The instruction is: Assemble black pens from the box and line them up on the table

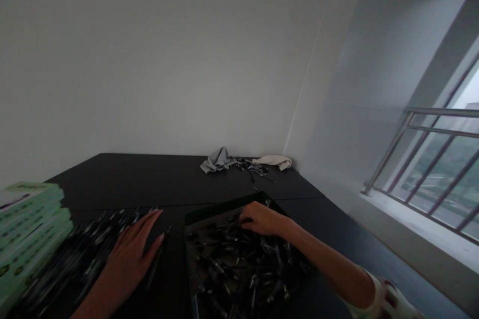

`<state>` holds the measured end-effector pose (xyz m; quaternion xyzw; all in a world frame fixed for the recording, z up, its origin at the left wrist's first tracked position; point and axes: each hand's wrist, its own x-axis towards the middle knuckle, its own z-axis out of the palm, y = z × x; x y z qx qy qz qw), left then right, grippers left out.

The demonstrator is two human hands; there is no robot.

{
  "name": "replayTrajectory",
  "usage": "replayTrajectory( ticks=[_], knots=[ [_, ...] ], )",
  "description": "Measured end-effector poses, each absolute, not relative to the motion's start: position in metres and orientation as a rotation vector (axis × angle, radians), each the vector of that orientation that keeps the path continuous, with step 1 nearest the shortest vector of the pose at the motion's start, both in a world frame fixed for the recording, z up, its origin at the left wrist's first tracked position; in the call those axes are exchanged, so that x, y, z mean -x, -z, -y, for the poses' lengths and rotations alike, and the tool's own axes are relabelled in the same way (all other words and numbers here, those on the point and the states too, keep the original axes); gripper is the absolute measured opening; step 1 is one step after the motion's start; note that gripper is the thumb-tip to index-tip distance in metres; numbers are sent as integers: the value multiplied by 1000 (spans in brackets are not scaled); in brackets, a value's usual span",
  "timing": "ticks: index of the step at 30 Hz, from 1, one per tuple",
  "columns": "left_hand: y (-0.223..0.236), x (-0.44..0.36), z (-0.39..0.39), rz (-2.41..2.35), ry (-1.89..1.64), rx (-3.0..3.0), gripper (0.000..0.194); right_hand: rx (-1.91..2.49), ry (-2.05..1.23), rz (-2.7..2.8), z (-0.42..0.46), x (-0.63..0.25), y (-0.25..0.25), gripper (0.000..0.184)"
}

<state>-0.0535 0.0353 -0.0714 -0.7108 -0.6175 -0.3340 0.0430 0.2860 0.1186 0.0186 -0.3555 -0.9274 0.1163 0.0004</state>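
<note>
Many loose pens (220,266) lie in the dark tray (220,209) on the bench (149,179). My right hand (256,218) curls inside its far end; I cannot tell whether it grips one. My left hand (130,251), thumb spread wide, is beside a blurred row of pens (95,239).

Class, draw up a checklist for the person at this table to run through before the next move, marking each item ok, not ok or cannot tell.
1. Right hand over the dark tray: ok, it reaches in above the contents.
2. Secure hold in the right hand: cannot tell, the fingers are curled and no held piece shows clearly.
3. Loose pieces in the tray neatly aligned: not ok, they lie jumbled at various angles.
4. Left hand beside the row of slim pieces: ok, fingers extended along its right side.
5. Every piece in that row undamaged: cannot tell, the row is blurred.
</note>
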Motion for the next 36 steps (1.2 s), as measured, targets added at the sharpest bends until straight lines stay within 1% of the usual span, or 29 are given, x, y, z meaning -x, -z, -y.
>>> replayTrajectory(
  ticks=[6, 11, 14, 16, 19, 23, 25, 27, 29, 32, 33, 36],
  knots=[
    [48, 38, -23, 1932, 1202, 2210, 51, 993, -461, 2672, -80, -301, -55, 23],
    [10, -9, 4, 1954, 1320, 2417, 42, 896, -944, 2335, -50, -295, -61, 24],
    [-5, -45, 24, 2106, 1580, 2772, 48, 824, -1215, 2194, -31, -279, -53, 29],
    [-10, -63, 33, 2084, 1705, 2917, 50, 746, -1376, 2106, -19, -264, -47, 36],
    [-14, -78, 41, 2095, 2180, 2767, 45, 646, -1510, 2004, -6, -249, -41, 45],
    [-25, -77, 48, 2167, 2924, 2207, 30, 537, -1689, 2145, -2, -257, -49, 42],
    [-33, -75, 51, 2073, 3203, 2033, 28, 530, -1650, 2331, -5, -272, -61, 39],
    [-39, -73, 54, 1973, 3300, 2000, 29, 511, -1547, 2568, -13, -289, -74, 34],
    [-43, -70, 57, 1947, 3245, 2048, 27, 595, -1297, 2747, -26, -305, -82, 32],
    [-41, -63, 61, 1935, 3027, 2154, 21, 970, -717, 2884, -54, -320, -80, 29],
    [-38, -60, 61, 1943, 2939, 2174, 19, 1065, -624, 2880, -64, -322, -75, 29],
    [-27, -51, 61, 1985, 2760, 2157, 19, 1192, -524, 2874, -93, -323, -51, 27]
  ],
)
